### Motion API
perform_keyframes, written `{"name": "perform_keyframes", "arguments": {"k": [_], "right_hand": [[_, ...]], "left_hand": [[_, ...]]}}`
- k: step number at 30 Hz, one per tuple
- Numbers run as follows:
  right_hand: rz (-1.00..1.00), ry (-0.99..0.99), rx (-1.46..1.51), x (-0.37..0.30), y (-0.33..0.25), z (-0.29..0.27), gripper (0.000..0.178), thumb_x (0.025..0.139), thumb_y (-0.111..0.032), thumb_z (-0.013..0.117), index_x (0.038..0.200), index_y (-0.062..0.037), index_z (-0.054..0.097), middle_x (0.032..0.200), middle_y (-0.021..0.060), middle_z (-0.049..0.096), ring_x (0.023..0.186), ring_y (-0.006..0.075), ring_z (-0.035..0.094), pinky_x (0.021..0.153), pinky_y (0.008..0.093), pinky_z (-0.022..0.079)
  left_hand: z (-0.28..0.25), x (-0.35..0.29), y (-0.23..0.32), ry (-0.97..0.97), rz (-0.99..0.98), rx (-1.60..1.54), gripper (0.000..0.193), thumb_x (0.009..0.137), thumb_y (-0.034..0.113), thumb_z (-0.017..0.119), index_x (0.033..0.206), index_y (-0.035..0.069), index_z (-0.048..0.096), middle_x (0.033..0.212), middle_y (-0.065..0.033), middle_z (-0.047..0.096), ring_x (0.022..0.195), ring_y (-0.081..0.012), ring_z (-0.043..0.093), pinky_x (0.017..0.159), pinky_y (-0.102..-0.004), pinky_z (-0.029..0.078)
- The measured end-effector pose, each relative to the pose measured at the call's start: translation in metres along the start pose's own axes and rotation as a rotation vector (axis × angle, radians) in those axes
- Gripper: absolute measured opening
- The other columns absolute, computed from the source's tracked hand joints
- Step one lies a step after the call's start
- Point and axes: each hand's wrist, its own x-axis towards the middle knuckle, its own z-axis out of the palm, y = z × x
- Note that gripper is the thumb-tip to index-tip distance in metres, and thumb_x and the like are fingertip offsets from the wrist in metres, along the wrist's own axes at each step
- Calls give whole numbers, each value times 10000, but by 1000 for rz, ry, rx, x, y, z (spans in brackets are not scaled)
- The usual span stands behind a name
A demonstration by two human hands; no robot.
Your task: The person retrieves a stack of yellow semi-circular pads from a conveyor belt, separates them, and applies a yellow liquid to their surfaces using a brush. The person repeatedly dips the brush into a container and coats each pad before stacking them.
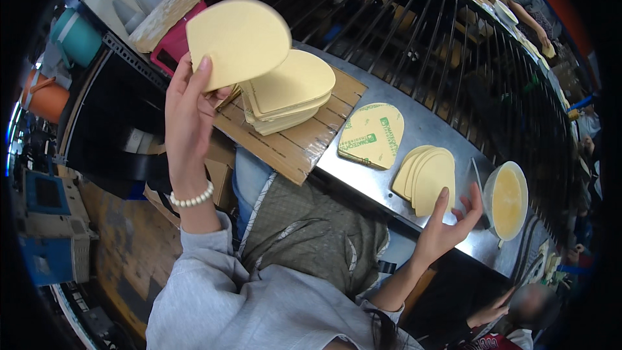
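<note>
My left hand (188, 107) pinches the lower corner of a pale yellow sheet (240, 35), rounded on one side, and holds it up at a tilt. Partly behind that sheet stands a stack of like-shaped sheets (295, 87) on a piece of corrugated cardboard (295, 162). My right hand (447, 230) has its fingers spread, the index fingertip at the lower edge of a fanned pile of plain sheets (427, 175); whether it touches them I cannot tell. Left of that pile lies a stack with green print (370, 136). A white bowl (489, 204) of yellowish stuff (508, 202) stands beyond my right hand.
The metal bench (363, 188) runs beside a row of dark bars (427, 39). A pink container (170, 52) stands behind my left hand, with teal (76, 37) and orange (44, 96) buckets farther left. A co-worker's hand (491, 309) shows at lower right; others work at far right.
</note>
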Motion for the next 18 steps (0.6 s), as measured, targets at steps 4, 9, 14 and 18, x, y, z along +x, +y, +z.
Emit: {"name": "perform_keyframes", "arguments": {"k": [4,9,14,18], "right_hand": [[3,-323,803,-14,-47,6,534,1006,-131,664,1475,30,465,1326,175,630,1109,237,624,941,339,506],[200,-265,748,-9,-45,-1,600,1068,-175,592,1580,18,346,1357,201,627,1218,241,628,1044,364,494],[290,-304,480,35,23,-28,434,1082,-145,566,1489,3,544,1283,138,686,1104,177,642,973,306,495],[137,-428,166,45,49,-18,371,1048,-159,622,1394,-26,653,1179,126,700,1064,200,647,936,330,505]], "left_hand": [[56,-56,-10,-417,-39,115,349,945,51,744,1268,-5,623,1154,-104,727,1011,-186,727,900,-312,595],[79,-59,-16,-960,10,449,410,830,232,877,1104,-42,742,1023,-161,762,912,-196,752,794,-311,596],[30,19,3,-579,536,992,937,698,322,936,1496,59,523,1423,-184,616,1280,-320,600,1131,-432,439],[19,53,-7,-717,375,1151,1219,663,348,948,1644,79,276,1518,-233,514,1379,-370,521,1194,-447,366]]}}
